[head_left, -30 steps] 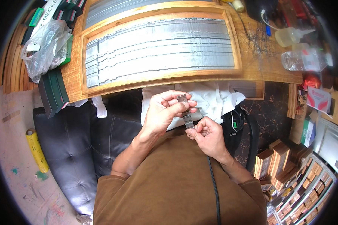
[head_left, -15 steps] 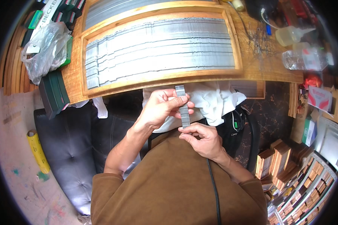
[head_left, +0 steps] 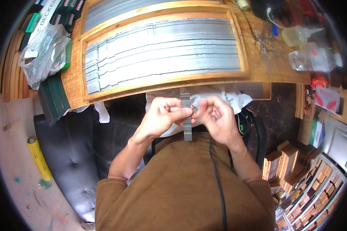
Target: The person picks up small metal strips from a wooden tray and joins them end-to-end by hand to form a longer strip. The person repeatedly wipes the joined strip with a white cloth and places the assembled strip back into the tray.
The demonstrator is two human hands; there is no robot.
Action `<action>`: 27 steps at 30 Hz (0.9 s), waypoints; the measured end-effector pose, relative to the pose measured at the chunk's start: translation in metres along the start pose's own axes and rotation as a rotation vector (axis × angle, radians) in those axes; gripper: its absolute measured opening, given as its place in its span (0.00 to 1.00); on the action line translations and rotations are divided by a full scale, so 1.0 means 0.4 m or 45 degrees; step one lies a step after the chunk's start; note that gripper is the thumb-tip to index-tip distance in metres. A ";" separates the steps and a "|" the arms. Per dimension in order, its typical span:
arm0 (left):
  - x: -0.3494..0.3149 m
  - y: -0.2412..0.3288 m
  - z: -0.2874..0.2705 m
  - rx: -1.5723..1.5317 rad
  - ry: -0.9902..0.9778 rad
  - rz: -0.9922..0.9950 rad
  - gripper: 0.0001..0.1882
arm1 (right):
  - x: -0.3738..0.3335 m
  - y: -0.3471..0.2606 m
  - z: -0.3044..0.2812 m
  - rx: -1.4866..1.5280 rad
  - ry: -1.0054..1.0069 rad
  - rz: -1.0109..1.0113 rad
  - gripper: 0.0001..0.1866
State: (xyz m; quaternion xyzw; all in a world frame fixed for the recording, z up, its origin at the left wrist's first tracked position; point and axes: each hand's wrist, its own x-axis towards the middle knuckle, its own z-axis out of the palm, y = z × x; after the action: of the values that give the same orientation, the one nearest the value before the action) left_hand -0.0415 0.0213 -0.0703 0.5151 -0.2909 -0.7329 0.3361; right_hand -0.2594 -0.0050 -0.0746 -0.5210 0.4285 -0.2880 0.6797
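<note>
The step in hand seems to be steadying the banded grey strip [head_left: 187,129] with one hand while the other works close to its edge. To do that well, the supporting grip should be firm but light, flat against the faces, since squeezing hard on something so slim could bow it or let it twist. Pinching near the middle, as here, balances both ends (a sensible choice with such a narrow thing). The free lower end is best held clear of the brown shirt [head_left: 183,181] so that nothing snags.

The left hand [head_left: 161,115] is closed on the strip, thumb in front and fingers behind, the strip standing roughly upright between the body and the wooden tray [head_left: 240,44] on the counter [head_left: 289,73]. Its top end is in front of the white cloth [head_left: 219,96]. The right hand [head_left: 221,119] has its fingers loosely curled just beside the strip, near the left fingertips; it is blurred, so I cannot tell whether it pinches anything or touches the edge.
</note>
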 end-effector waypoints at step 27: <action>-0.067 -0.043 0.028 -0.137 0.065 0.123 0.08 | 0.078 -0.045 0.045 0.055 -0.283 0.150 0.09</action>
State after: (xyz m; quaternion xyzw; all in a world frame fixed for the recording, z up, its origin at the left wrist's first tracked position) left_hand -0.0487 0.0537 -0.0651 0.5003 -0.2668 -0.7170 0.4055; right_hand -0.2280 -0.0282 -0.0648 -0.5090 0.3739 -0.1972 0.7498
